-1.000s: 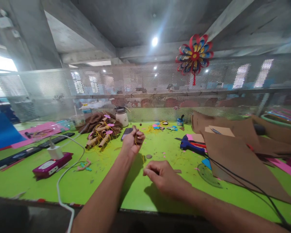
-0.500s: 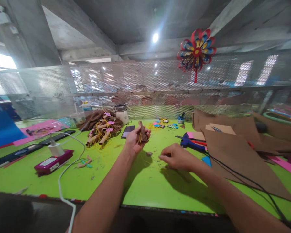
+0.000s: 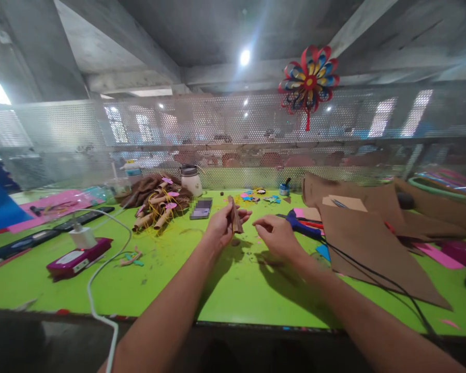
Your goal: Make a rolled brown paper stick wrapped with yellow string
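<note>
My left hand (image 3: 218,228) is closed on a narrow brown folded paper piece (image 3: 235,218), held upright above the table with its wider end down. Some fingers of that hand stretch out behind the paper. To its right, my right hand (image 3: 278,235) hovers apart from the paper, thumb and forefinger pinched together. Whatever lies between those fingertips is too small to make out. A blue glue gun (image 3: 303,226) rests just beyond my right hand. Beyond my left hand lies a phone (image 3: 201,209).
Brown paper rolls (image 3: 163,217) with yellow strings and pink tags lie heaped at left, near a white jug (image 3: 190,181). A purple power strip (image 3: 79,257) and white cable (image 3: 90,290) are at front left. Brown paper sheets (image 3: 376,254) cover the right side, crossed by a black cord.
My left hand has turned the brown paper, so its fanned pleats now show as a narrow edge. My right hand has risen slightly and come nearer to it. The view has shifted a little.
</note>
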`<state>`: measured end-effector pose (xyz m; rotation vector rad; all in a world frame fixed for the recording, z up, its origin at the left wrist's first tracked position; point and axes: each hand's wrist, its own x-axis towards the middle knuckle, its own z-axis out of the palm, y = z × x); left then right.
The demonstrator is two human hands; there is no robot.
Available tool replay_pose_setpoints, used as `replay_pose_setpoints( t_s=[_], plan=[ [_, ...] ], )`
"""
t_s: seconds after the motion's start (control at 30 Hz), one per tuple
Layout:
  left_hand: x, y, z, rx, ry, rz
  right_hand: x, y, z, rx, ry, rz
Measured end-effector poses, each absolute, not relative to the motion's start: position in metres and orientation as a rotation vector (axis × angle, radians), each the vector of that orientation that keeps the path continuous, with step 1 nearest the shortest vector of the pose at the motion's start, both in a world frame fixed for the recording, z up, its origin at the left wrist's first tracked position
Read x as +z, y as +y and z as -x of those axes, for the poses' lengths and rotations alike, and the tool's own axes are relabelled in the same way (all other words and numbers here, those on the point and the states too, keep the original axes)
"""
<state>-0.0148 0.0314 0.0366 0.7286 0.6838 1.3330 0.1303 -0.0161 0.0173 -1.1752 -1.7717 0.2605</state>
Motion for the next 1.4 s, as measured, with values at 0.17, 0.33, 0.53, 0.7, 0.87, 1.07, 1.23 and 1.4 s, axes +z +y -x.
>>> replay_pose_setpoints(
  t_s=[0.17,0.33,0.53,0.7,0.87,1.07,1.23,1.4],
  plan=[
    [0.037,0.029,0.012,1.393,0.648,-0.713,0.012,-0.036,-0.106,1.025,-1.760,1.092],
    [0.039,0.024,0.010,1.347,0.640,-0.739,0.005,-0.042,-0.099,1.383,-1.694,1.030],
    [0.040,0.024,0.012,1.308,0.692,-0.736,0.006,-0.033,-0.113,0.750,-2.064,1.094],
    [0.039,0.025,0.010,1.277,0.715,-0.778,0.022,-0.020,-0.135,0.349,-1.815,1.202],
    [0.039,0.028,0.009,1.263,0.792,-0.812,0.025,0.003,-0.159,0.377,-1.533,1.221],
    [0.043,0.028,0.008,1.223,0.756,-0.792,0.017,0.020,-0.166,0.690,-1.303,1.232],
    [0.045,0.026,0.008,1.176,0.638,-0.807,0.038,0.016,-0.186,0.617,-1.365,1.270],
    [0.046,0.026,0.008,1.173,0.563,-0.786,0.063,0.006,-0.245,0.167,-1.584,1.586]
  ],
)
